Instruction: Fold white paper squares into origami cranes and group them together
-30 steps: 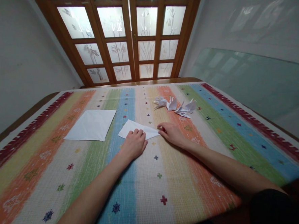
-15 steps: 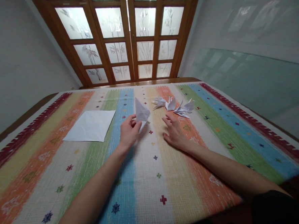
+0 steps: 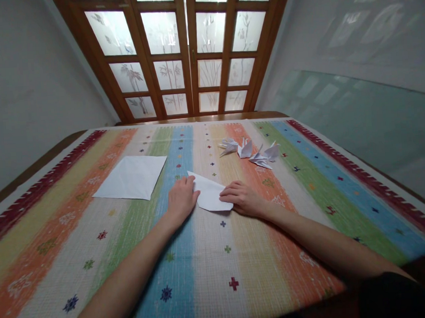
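Observation:
A folded piece of white paper [image 3: 210,193] lies low over the cloth in front of me, its pointed tip towards the far left. My left hand [image 3: 182,195] grips its left edge, fingers curled behind and thumb near the front. At the right corner, my right hand [image 3: 242,198] has its fingers together over the paper, with the thumb hidden. The undersides of the folds cannot be seen.
On the left lies a flat white sheet of paper [image 3: 130,177]. Several folded paper cranes [image 3: 245,149] stand behind my right hand. A striped tablecloth [image 3: 212,274] covers the table, with a glass-paned wooden door [image 3: 190,59] beyond it.
The folded paper was held up in my left hand; now it is lower, turned and nearly flat. My right hand has moved down, from open beside it to gripping its right corner.

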Available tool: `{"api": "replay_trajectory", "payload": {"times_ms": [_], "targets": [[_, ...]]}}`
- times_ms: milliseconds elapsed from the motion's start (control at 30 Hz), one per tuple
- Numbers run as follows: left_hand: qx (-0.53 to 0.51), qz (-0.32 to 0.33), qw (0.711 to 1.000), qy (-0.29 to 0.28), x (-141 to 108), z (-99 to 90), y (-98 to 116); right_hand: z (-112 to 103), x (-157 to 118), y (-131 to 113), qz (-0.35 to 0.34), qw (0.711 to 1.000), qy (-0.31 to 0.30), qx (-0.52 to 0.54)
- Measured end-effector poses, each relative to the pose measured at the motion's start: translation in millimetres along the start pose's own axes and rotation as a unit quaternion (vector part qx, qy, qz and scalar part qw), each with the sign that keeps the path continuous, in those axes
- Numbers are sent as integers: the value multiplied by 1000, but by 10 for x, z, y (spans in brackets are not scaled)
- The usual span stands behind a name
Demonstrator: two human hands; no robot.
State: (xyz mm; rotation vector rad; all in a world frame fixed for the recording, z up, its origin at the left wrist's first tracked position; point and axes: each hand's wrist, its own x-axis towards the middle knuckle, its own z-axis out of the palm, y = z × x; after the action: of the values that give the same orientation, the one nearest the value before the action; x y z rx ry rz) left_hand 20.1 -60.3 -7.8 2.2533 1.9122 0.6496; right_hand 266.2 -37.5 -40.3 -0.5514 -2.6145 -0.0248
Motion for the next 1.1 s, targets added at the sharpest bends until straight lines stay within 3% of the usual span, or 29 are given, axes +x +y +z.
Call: {"api": "replay_trajectory", "payload": {"times_ms": [100, 167, 300, 433, 500, 567, 767, 1000, 1100], "targets": [[19, 187, 981, -48, -21, 12, -86, -35, 19, -44, 42, 998, -16, 50], [-24, 246, 964, -97, -29, 27, -114, -63, 42, -62, 88, 992, -13, 85], [-96, 211, 966, -111, -42, 63, -86, -76, 130, -50, 225, 969, -13, 101], [-80, 135, 984, -89, -57, 138, -15, -21, 248, -32, 317, 946, -16, 61], [-57, 111, 989, -75, -69, 175, 7, 8, 287, -36, 316, 947, -17, 56], [-26, 128, 989, -64, -80, 190, 19, 22, 292, -39, 305, 951, -21, 52], [80, 280, 952, -97, -90, 129, 20, -24, 88, 32, 307, 951, -6, 31], [154, 312, 927, -141, -55, 97, 69, -54, -147, 63, 322, 945, 42, -29], [114, 291, 939, -142, -19, 59, 62, -43, -170, 70, 319, 944, 80, -3]]}}
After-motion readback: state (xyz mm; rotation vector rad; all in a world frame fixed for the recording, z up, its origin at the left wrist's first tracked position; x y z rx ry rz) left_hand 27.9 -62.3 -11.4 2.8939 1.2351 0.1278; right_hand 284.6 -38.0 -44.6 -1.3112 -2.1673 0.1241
